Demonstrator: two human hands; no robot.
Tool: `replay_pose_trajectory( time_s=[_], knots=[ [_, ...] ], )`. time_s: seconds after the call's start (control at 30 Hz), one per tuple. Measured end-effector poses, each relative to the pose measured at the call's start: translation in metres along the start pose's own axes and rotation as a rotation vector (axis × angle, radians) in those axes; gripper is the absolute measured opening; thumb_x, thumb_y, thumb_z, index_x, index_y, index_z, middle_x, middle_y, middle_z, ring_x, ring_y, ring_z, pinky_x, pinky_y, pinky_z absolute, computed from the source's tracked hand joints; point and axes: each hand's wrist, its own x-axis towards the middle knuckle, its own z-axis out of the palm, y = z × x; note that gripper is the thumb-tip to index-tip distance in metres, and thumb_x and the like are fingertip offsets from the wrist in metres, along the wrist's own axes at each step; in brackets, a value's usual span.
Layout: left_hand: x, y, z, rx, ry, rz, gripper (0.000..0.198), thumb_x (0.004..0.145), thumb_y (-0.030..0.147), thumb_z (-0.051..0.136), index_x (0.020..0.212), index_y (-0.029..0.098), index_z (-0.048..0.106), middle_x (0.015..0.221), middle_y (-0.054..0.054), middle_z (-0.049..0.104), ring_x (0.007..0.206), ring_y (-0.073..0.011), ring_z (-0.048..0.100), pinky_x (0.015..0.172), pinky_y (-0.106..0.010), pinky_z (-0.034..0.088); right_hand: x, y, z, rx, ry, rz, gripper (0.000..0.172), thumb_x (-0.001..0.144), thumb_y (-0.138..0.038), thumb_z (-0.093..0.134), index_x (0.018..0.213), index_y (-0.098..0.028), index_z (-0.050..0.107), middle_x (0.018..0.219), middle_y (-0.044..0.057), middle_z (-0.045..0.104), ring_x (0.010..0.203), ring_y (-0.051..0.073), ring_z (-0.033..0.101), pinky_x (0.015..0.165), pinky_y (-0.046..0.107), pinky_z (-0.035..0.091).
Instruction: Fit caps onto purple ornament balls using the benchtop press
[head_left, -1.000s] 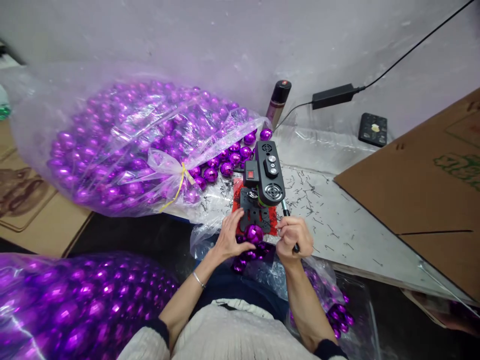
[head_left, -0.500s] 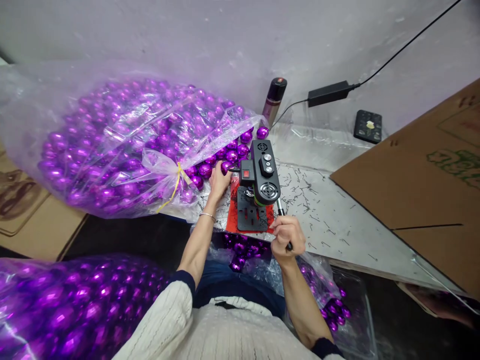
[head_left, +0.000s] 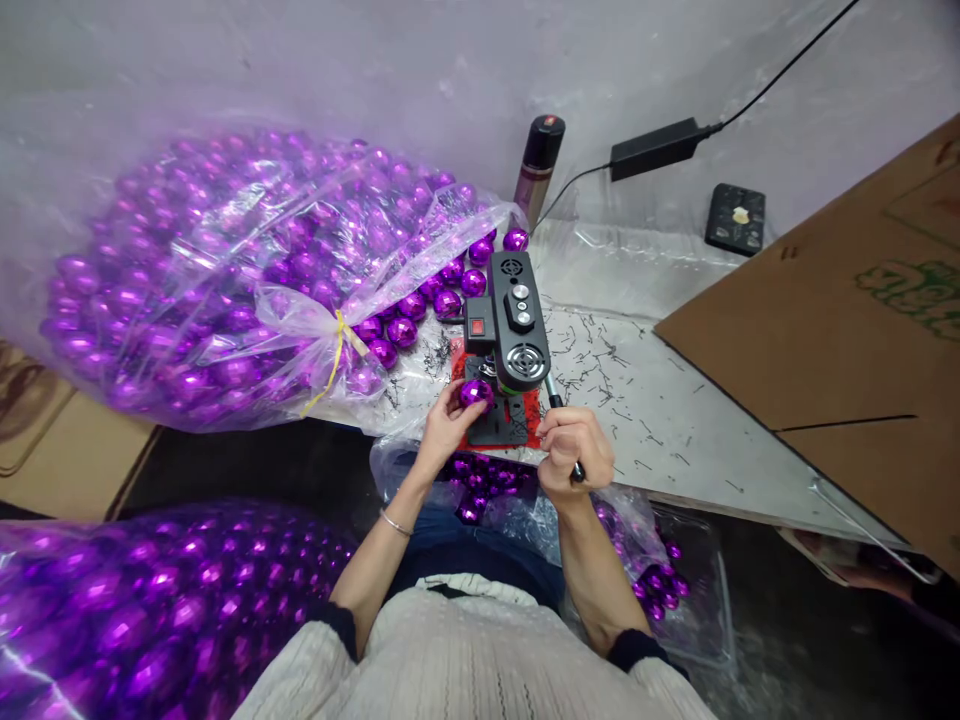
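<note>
My left hand (head_left: 448, 428) pinches a shiny purple bauble (head_left: 476, 395) over the base plate of a small black bench machine (head_left: 519, 320). The machine has a red switch, silver buttons and round vents on top. At its right side, my right hand (head_left: 576, 450) is wrapped round the black-gripped lever (head_left: 554, 392). Red sheet (head_left: 532, 408) lies under the machine's base. Loose purple baubles (head_left: 448, 303) sit left of the machine, at the mouth of a big clear bag (head_left: 300, 265) full of them.
Thin dark wire bits (head_left: 600, 370) are scattered over the white table. A spray can (head_left: 540, 165), a power adapter (head_left: 654, 150) and a dark phone-like object (head_left: 736, 218) are at the back. A cardboard box (head_left: 847, 330) stands right. Another bauble-filled bag (head_left: 150, 610) lies lower left.
My left hand has drawn a bauble from the loose ones beside the machine toward me, to the base plate. My right hand keeps its hold on the lever. The view has shifted slightly.
</note>
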Motion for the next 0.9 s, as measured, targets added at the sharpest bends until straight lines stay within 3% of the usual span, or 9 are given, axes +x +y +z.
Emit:
replay_pose_trajectory(
  time_s=[0.13,0.27,0.47,0.9],
  knots=[
    [-0.002,-0.008,0.013,0.314,0.049,0.244,0.060,0.086,0.048,0.086,0.136,0.021,0.066,0.133,-0.014,0.075,0.122,-0.0309,0.074,0.109,-0.049,0.059,-0.001,0.001,-0.003,-0.012,-0.032,-0.014,0.032,0.105,-0.021,0.048,0.075,-0.023,0.057,0.072,0.001,0.068,0.062,0.014,0.061,0.056,0.030,0.046],
    [0.002,-0.006,0.012,0.510,0.032,0.406,0.056,0.091,0.046,0.082,0.138,0.022,0.064,0.134,-0.014,0.072,0.125,-0.0312,0.071,0.109,-0.048,0.058,-0.002,0.001,-0.003,-0.020,-0.040,-0.017,0.032,0.106,-0.022,0.047,0.075,-0.024,0.057,0.072,0.001,0.067,0.061,0.014,0.061,0.055,0.029,0.046],
    [0.002,-0.004,0.009,0.620,-0.053,0.475,0.060,0.092,0.045,0.082,0.144,0.022,0.063,0.139,-0.016,0.067,0.132,-0.0325,0.066,0.113,-0.049,0.055,-0.004,0.003,-0.003,-0.006,-0.052,-0.029,0.031,0.106,-0.022,0.046,0.077,-0.023,0.056,0.073,0.001,0.066,0.062,0.013,0.060,0.056,0.028,0.046],
    [0.007,-0.030,0.017,0.541,-0.035,0.485,0.067,0.085,0.052,0.087,0.142,0.025,0.065,0.137,-0.015,0.071,0.130,-0.0327,0.068,0.111,-0.052,0.056,-0.026,0.018,0.000,-0.003,-0.026,-0.067,0.033,0.109,-0.029,0.045,0.078,-0.024,0.056,0.075,0.000,0.067,0.060,0.014,0.060,0.063,0.033,0.051]
  ],
)
